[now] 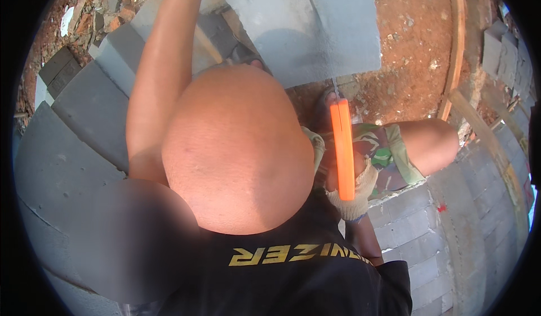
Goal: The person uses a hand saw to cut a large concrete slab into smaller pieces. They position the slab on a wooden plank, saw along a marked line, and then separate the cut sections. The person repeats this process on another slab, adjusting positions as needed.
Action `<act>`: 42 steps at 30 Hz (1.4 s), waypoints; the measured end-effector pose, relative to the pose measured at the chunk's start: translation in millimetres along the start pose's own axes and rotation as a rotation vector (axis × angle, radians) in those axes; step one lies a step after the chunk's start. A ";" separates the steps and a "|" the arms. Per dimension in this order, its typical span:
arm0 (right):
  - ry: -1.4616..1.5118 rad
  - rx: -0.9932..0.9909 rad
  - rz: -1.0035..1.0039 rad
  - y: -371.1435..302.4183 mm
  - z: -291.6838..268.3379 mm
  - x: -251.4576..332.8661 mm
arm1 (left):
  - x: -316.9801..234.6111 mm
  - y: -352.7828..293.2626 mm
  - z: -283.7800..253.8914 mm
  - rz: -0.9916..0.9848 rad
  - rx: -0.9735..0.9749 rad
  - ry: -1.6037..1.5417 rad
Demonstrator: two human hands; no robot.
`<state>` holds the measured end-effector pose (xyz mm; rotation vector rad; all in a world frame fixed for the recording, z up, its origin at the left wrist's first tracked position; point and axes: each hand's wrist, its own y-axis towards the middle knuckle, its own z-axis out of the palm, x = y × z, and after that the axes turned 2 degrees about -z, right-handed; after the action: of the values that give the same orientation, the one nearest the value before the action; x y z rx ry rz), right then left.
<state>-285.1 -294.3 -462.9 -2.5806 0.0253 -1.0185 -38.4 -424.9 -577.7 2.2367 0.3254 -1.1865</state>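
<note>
My right hand (363,183), in a pale knit glove, grips the orange handle (342,147) of a handsaw. From the handle the thin blade (336,85) runs forward into the edge of a large grey block (293,29), where a faint line continues along its face. My bare left forearm (160,85) reaches up past the top edge, so the left hand is out of sight. A bare raised knee (239,147) fills the middle and hides what lies under it. Below the block's near edge a foot in a dark shoe (324,105) shows beside the blade.
Grey blocks (90,113) lie side by side on the left, with broken rubble (104,12) behind them. Reddish soil (414,40) spreads right of the block, bordered by a wooden strip (455,40). Block masonry (414,226) and planks (479,121) stand at the right.
</note>
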 end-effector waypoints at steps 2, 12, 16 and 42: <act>0.026 -0.077 -0.048 44.0 22.6 -13.3 | -6.5 -19.8 -13.5 0.027 0.004 -0.019; -0.041 0.041 -0.035 -19.5 -1.2 -9.5 | -17.5 -54.4 -37.5 0.067 0.008 -0.003; 0.015 -0.140 -0.193 83.7 24.9 -19.9 | -20.0 -49.5 -34.5 0.076 0.029 -0.016; 0.045 -0.148 -0.075 62.0 38.1 -41.1 | 27.7 80.0 71.6 -0.151 0.094 0.032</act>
<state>-283.0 -333.6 -536.7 -2.7092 0.0156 -1.1422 -33.8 -533.1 -601.4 2.3487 0.4671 -1.2680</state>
